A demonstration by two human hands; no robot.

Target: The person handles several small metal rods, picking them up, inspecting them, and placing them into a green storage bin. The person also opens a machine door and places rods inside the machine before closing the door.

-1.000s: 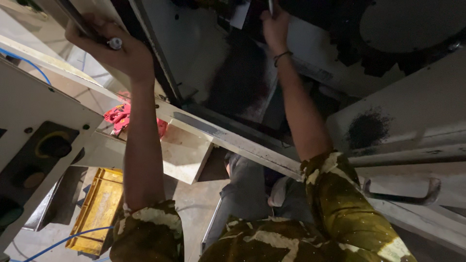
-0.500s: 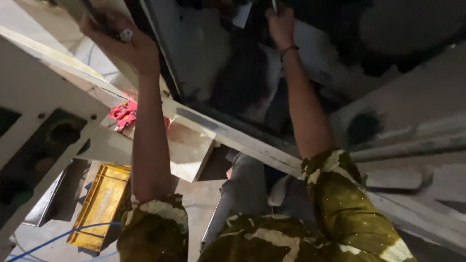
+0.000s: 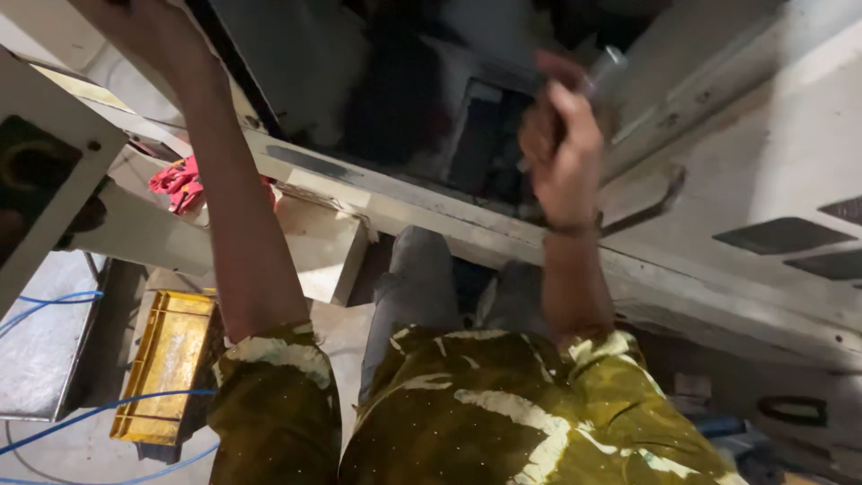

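A slim metal tool (image 3: 603, 70) at one o'clock is gripped in the closed right hand (image 3: 561, 148), before the dark machine opening (image 3: 422, 99). The left hand (image 3: 148, 31) is raised at eleven o'clock; its grip cannot be told. A yellow tray (image 3: 166, 364) lies at eight o'clock.

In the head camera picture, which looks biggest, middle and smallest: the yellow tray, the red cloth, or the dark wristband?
1. Yellow plastic tray, on the floor, plainly largest.
2. Crumpled red cloth on the white frame.
3. Thin dark wristband on the right wrist, smallest though nearer the camera.
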